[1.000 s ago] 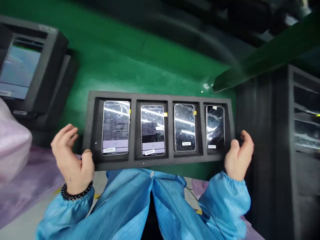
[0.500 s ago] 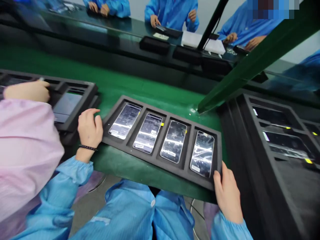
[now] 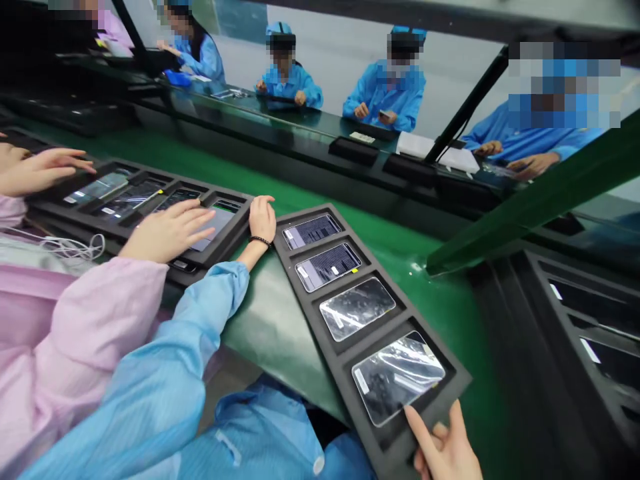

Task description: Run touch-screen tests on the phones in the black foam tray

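Note:
A long black foam tray point(image 3: 350, 350) lies slanted on the green belt point(image 3: 390, 243), with several phones in its slots. The two far phones point(image 3: 327, 267) have lit screens. The nearest phone point(image 3: 397, 377) is dark and wrapped in glossy film. My left hand point(image 3: 261, 217), a bead bracelet at its wrist, curls over the tray's far end. At the bottom edge of the picture my right hand point(image 3: 443, 447) grips the tray's near corner. Its index finger lies stretched on top beside the nearest phone.
A co-worker in pink sleeves rests a flat hand point(image 3: 167, 230) on a second phone tray point(image 3: 235, 223) just left of mine. A dark rack of trays point(image 3: 575, 320) stands at right under a slanted green beam point(image 3: 540, 200). Several people in blue work across the line.
The tray has swung round from lying crosswise before me to pointing away to the left. My left hand went out with its far end and my right stayed at the near corner. My view lifted.

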A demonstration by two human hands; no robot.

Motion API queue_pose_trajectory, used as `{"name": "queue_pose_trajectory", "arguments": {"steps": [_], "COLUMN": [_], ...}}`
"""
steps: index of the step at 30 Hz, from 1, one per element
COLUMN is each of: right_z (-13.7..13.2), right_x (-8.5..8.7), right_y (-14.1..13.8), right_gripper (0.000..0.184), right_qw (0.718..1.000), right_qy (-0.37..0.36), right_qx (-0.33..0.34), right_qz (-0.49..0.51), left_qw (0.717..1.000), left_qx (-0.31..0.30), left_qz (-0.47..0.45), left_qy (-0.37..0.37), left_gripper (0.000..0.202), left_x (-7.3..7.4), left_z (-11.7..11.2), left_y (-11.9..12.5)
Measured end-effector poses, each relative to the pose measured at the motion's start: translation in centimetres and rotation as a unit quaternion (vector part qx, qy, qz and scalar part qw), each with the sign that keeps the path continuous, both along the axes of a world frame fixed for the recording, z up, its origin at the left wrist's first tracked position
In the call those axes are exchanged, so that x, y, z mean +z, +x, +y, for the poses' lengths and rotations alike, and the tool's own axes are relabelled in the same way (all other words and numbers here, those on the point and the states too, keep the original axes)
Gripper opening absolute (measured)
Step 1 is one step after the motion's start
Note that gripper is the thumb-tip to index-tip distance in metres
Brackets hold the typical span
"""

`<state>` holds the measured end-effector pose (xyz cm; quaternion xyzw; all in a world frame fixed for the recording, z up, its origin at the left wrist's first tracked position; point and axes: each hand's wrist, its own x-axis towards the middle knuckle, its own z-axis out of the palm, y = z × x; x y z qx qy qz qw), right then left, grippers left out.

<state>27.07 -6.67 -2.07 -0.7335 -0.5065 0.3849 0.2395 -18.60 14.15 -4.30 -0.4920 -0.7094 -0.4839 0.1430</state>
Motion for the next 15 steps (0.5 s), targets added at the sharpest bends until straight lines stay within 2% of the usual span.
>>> {"name": "queue_pose_trajectory", "arguments": {"steps": [4, 7, 11, 15], "right_z": [4.8, 9.5, 17.8, 26.6], "right_x": [0.2, 0.6, 1.0, 2.3], "right_y": [-3.3, -6.7, -12.2, -18.3], "right_gripper": [0.101, 0.104, 0.075, 0.046], "right_qw": [0.997, 0.991, 0.977, 0.964], "right_qy": [0.017, 0.022, 0.018, 0.019], "right_qx": [0.074, 0.134, 0.208, 0.256], "right_qz": [0.031, 0.018, -0.035, -0.073], "left_qw": [0.996, 0.984, 0.964, 0.949], "left_qx": [-0.066, -0.138, -0.197, -0.230], "left_qz": [0.034, 0.087, 0.144, 0.183], "left_qy": [0.047, 0.072, 0.105, 0.112], "left_gripper": [0.041, 0.026, 0.029, 0.032], "left_x": [1.1, 2.2, 3.3, 3.3], "left_z": [0.2, -1.4, -3.5, -3.8], "left_y": [3.9, 6.7, 8.4, 8.9]}}
